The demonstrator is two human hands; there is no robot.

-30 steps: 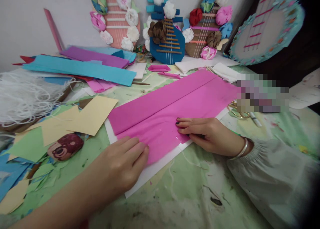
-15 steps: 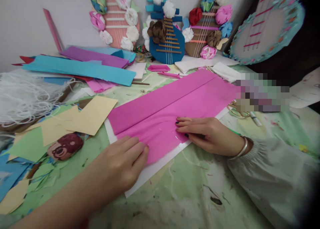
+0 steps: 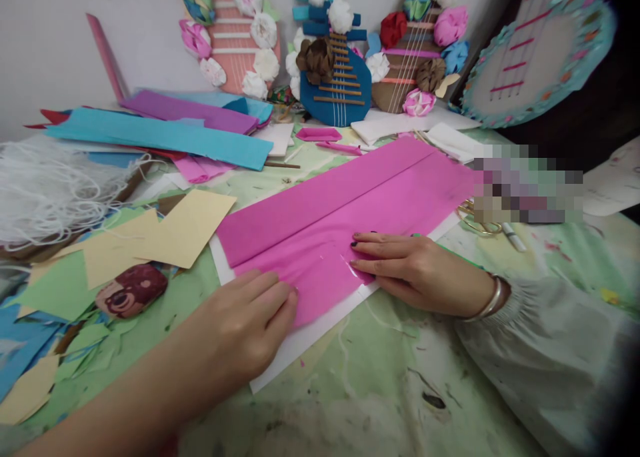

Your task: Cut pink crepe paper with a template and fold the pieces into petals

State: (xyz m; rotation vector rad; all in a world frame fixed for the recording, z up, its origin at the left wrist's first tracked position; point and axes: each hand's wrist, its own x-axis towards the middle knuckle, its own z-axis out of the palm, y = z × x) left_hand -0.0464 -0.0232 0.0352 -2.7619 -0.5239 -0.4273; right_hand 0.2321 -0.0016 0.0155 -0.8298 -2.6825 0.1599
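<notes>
A long sheet of pink crepe paper (image 3: pixel 400 187), its far side folded over in a band, lies slantwise on a white sheet (image 3: pixel 285 360). At the crepe paper's near left part is my left hand (image 3: pixel 250 317), fingers curled and thumb pressed close to the index finger, closed on the paper's edge; the fingertips are partly hidden. My right hand (image 3: pixel 415 270) lies open, palm down, with straight fingers resting on the pink paper near its front edge. Creases run through the paper between the hands, and a thin shiny strip (image 3: pixel 354 270) shows by the right fingertips.
Folded blue paper (image 3: pixel 160 137) and a heap of white string (image 3: pixel 55 194) lie at the left. Nearer are beige card pieces (image 3: pixel 193 230) and a brown-red printed case (image 3: pixel 131 290). Gold-handled scissors (image 3: pixel 480 224) and a marker (image 3: pixel 513 237) sit right. Flower-decorated lute shapes (image 3: pixel 335 87) stand behind.
My right hand has shifted very slightly to the right, its fingers flatter on the pink paper. My left hand stays in place.
</notes>
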